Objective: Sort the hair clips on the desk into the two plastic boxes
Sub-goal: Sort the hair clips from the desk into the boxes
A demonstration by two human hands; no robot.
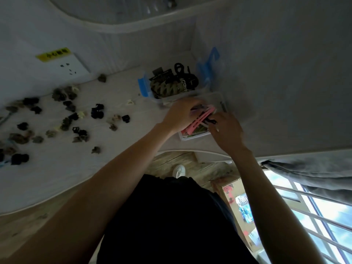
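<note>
Two clear plastic boxes stand at the right end of the white desk (62,174). The far box (146,86), with blue latches, holds large dark and olive hair clips (169,84). The near box (192,137) holds pink clips (202,116) and other clips. My left hand (181,114) reaches into the near box with its fingers on the pink clips. My right hand (226,130) is at the same box, fingers curled around a small black clip (212,121). Several small dark and pale clips (64,121) lie scattered over the left of the desk.
A white card (68,65) with a yellow label leans at the back left. A wall rises behind the boxes at the right. Below the desk edge are a wooden floor, a shoe (179,169) and a cardboard box (236,202). A window and a curtain are at the lower right.
</note>
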